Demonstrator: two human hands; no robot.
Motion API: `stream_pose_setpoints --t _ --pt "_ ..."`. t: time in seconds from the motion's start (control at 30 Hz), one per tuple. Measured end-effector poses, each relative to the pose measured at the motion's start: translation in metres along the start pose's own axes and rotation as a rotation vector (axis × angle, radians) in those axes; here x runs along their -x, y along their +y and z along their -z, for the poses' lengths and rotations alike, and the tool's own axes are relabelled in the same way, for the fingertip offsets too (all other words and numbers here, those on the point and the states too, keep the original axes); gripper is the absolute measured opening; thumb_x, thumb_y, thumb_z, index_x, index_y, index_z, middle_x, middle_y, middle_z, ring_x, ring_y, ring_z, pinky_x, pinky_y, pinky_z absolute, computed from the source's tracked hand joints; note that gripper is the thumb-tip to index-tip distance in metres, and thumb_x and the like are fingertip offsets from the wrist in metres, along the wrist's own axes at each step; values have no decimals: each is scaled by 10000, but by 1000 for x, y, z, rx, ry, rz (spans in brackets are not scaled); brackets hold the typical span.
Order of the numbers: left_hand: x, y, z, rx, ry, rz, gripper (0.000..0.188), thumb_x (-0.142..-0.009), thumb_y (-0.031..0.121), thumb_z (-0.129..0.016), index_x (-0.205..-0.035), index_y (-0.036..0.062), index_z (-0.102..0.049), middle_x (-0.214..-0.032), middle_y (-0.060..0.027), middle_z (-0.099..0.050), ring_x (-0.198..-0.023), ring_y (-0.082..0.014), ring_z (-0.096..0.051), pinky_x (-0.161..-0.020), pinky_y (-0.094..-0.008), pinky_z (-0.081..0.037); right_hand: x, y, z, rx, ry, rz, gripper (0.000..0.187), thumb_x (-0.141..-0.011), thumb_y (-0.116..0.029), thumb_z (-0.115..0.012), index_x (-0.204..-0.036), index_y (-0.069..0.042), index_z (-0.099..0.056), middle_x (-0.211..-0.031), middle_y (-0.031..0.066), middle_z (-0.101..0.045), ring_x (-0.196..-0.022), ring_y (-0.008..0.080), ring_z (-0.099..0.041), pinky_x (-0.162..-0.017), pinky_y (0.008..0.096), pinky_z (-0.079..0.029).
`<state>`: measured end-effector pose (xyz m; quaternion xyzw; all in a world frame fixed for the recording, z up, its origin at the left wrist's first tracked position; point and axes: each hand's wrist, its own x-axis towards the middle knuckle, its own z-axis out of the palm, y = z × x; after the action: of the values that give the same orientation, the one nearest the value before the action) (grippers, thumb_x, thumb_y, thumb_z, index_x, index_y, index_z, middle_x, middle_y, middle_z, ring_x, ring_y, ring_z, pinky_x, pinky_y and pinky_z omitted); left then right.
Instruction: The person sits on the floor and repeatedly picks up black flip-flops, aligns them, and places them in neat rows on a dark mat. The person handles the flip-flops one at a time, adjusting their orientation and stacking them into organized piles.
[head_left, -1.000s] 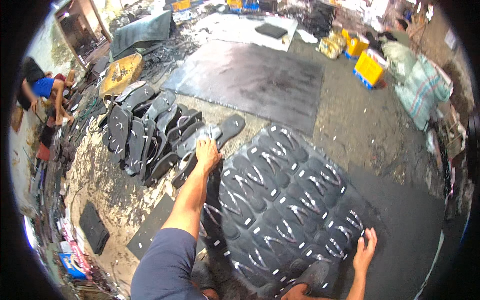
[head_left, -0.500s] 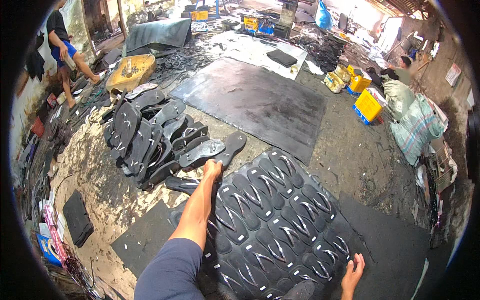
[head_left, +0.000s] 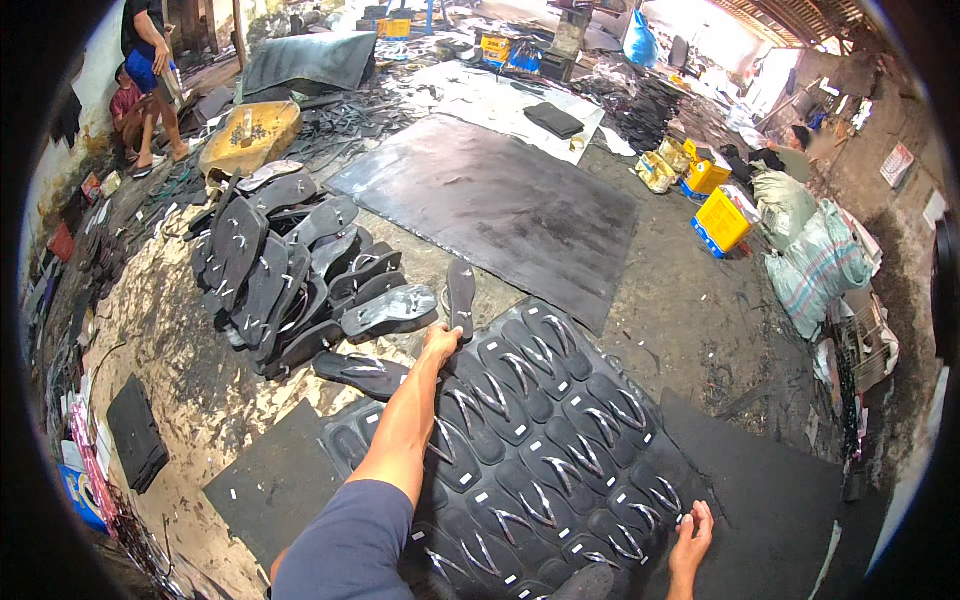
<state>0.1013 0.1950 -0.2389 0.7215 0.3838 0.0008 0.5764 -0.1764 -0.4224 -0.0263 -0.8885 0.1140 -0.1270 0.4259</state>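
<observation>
My left hand point(head_left: 442, 342) is closed on the heel end of a black flip-flop point(head_left: 460, 292), holding it up beyond the far left corner of a black rubber sheet point(head_left: 630, 362). Rows of black flip-flops point(head_left: 545, 400) with shiny dark straps lie on that sheet, with small white tags among them. At the sheet's right edge my right hand point(head_left: 692, 535) is held with its fingers loosely bent and apart, nothing in it. A heap of loose flip-flops point(head_left: 240, 245) is piled to the left. One single flip-flop point(head_left: 362, 373) lies beside my left forearm.
Ahead lies a large dark rubber sheet point(head_left: 500, 205). Yellow and blue containers point(head_left: 722, 222) and stuffed sacks point(head_left: 822, 262) stand at the right. A yellowish tub point(head_left: 250, 135) sits past the heap. Two people point(head_left: 150, 75) are at the far left, another point(head_left: 797, 140) at the far right.
The flip-flop in my left hand has swung from a rightward slant to nearly upright. My right hand stays by the sheet's edge. A seated person shows at the far left beside the standing one.
</observation>
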Motion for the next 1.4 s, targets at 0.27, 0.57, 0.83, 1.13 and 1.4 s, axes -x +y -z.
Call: stream_pose_setpoints --t 0.27,0.57,0.83,1.13,1.4 --pt "44 20 -51 -172 -20 -122 279 -802 288 -681 -963 67 -733 -1031 -192 -730 -1044 -365 -691 -915 -457 -528 23 27 23 54 -25 -152 399 -1030 -245 -565 -1375 -45 -564 -1465 82 -494 -1197 210 -564 -897 310 -505" --pt "289 42 -119 265 -912 -561 240 -965 170 -633 -1169 46 -614 -985 -42 -672 -923 -137 -642 -801 -326 -545 -59 -83 -56 -614 -84 -367 452 -1044 -322 -561 -1386 -26 -551 -1397 156 -562 -1209 282 -588 -976 382 -488" --pt "382 59 -73 104 -1369 -492 610 -934 363 -695 -1385 7 -489 -1215 -105 -598 -1075 -172 -572 -938 -347 -485 -98 -42 -82 -997 -231 -173 377 -1048 -288 -583 -1270 16 -597 -1186 81 -642 -1081 163 -608 -959 303 -476" --pt "412 139 -127 -126 -648 -802 550 -958 451 -670 -1283 7 -642 -1274 -214 -639 -1216 -311 -596 -1034 -395 -460 -64 -96 -79 -499 -207 104 213 -946 -210 -689 -945 -8 -621 -870 101 -677 -798 186 -621 -710 357 -513" --pt "459 171 -152 -78 -840 -511 552 -1028 371 -581 -1392 -40 -519 -1258 -172 -642 -1190 -224 -582 -1025 -364 -440 -63 -77 -26 -1042 -441 -242 250 -1033 -222 -609 -1173 -15 -626 -992 -7 -671 -868 52 -582 -720 225 -481"
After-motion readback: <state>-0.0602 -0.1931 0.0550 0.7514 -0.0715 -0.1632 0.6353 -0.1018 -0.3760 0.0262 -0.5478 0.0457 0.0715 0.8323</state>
